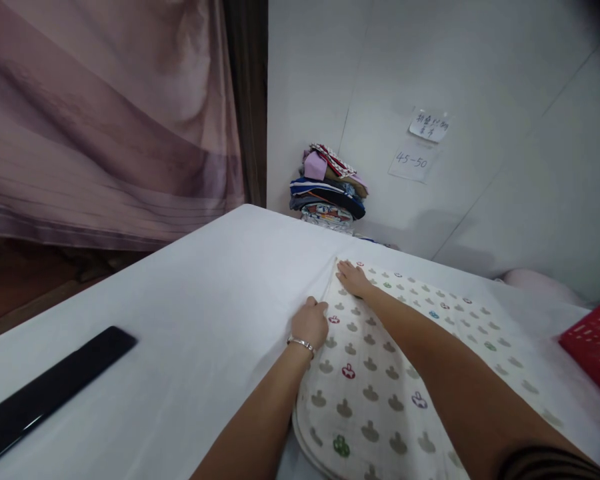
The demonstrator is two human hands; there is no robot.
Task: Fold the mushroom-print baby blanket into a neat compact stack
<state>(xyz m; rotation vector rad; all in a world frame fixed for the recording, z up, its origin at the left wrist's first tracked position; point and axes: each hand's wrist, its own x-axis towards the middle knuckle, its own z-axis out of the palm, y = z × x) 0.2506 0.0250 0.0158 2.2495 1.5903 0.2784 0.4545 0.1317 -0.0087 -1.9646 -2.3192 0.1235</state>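
Observation:
A cream cloth (395, 347) printed with grey mushroom-like shapes and a few coloured ones lies folded in layers on the white table. Its near left corner is rounded, and the stacked edges show there. My left hand (310, 323), with a bracelet at the wrist, is closed at the cloth's left edge, thumb toward the print; its fingertips are partly hidden. Farther away, my right hand (353, 278) lies flat on the cloth close to its far left corner, fingers stretched out. My right forearm crosses over the print and covers part of it.
A long black flat object (55, 393) lies at the left on the white table (195, 320). Folded clothes (330, 183) are stacked beyond the far edge against the wall. A red perforated basket (597, 347) stands at the right. A pinkish curtain (105, 120) hangs at the left.

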